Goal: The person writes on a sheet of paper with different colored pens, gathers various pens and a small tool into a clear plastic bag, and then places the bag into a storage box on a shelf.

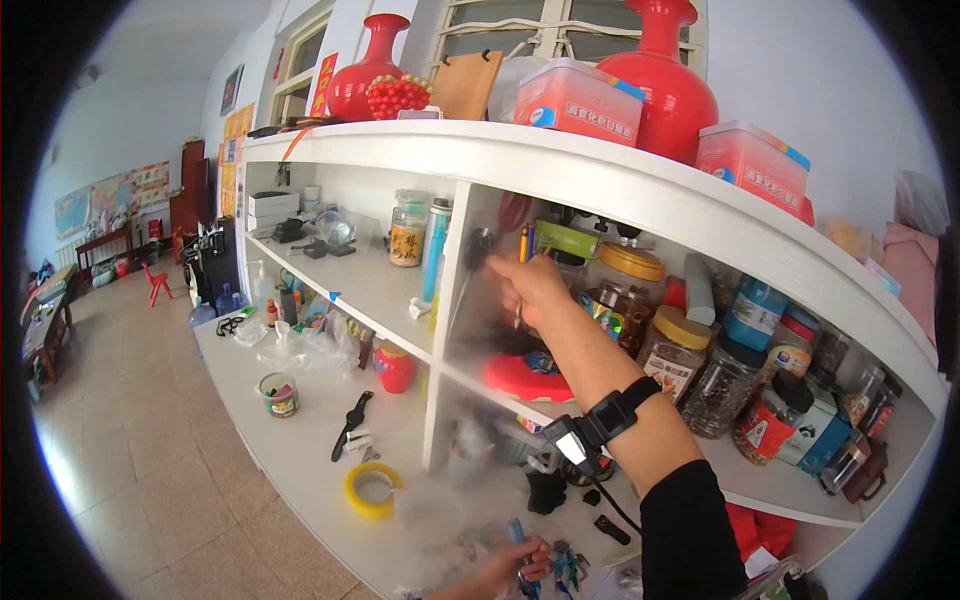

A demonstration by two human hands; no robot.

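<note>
My right hand reaches into the upper shelf compartment, closed around slim pencils; their ends show above the fingers and one tip shows below. A blurred dark object lies by its fingertips at the white divider. A strapped device with a cable sits on the right forearm. Low in the view, my left hand is closed around a few blue pens over the white counter. Beside it lies a cluster of small blue-green items. A red round object lies on the shelf beneath the right hand.
Lidded jars and tins crowd the shelf at right. Yellow tape, a black watch and a small tub stand on the counter. Above are red vases and boxes. The white divider is left of the right hand.
</note>
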